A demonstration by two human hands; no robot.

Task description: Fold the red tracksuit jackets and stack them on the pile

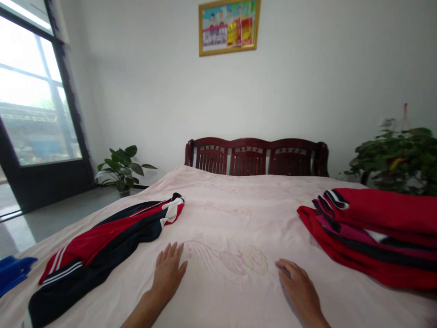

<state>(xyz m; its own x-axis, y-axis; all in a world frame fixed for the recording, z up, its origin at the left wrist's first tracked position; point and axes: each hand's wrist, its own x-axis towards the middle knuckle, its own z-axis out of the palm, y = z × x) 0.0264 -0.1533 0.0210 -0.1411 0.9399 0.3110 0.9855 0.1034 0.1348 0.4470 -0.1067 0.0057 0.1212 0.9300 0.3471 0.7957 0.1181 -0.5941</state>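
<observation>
We see the left hand [167, 273] and right hand [298, 287] open, palms down on the pink bedspread [218, 196], gripping nothing; a folded navy-and-red track jacket [102, 248] lies left, stacked red tracksuit tops [370, 237] right, leaving working room between.

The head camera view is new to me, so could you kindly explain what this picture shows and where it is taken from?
This picture comes from a camera worn on a person's head, looking forward and down, so no machine is involved and the bare arms are the wearer's own. The left hand and right hand rest on a pale pink bedspread, and neither holds anything. To the left lies a red-and-navy track garment with white stripes, and to the right sits a pile of red garments with black trim. A blue object shows at the left edge, and a dark wooden headboard stands at the far end of the bed.
</observation>
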